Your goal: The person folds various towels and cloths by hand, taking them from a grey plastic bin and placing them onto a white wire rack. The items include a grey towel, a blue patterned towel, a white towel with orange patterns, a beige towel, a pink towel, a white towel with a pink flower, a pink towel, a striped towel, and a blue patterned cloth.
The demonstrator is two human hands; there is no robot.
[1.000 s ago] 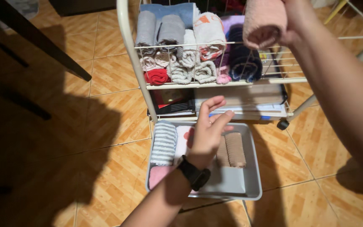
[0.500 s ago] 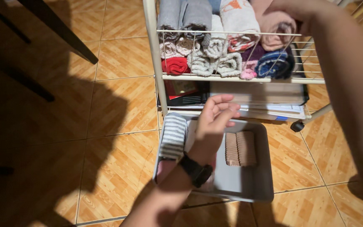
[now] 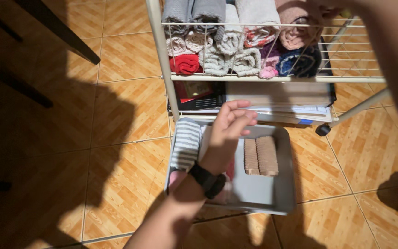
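- Your right hand (image 3: 332,7) presses the pink rolled towel (image 3: 298,34) into the wire basket (image 3: 272,76) at its right end; its grip is hidden, so I cannot tell it. Push unevenly and the roll may loosen.
- Your left hand (image 3: 226,133) hovers released, fingers spread, over the grey tray (image 3: 282,203) on the floor; it could knock the brown towel (image 3: 260,156).

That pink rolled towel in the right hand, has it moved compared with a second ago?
Yes. The pink rolled towel has gone down from above the wire basket into it, beside the other rolls, with the right hand still on it.
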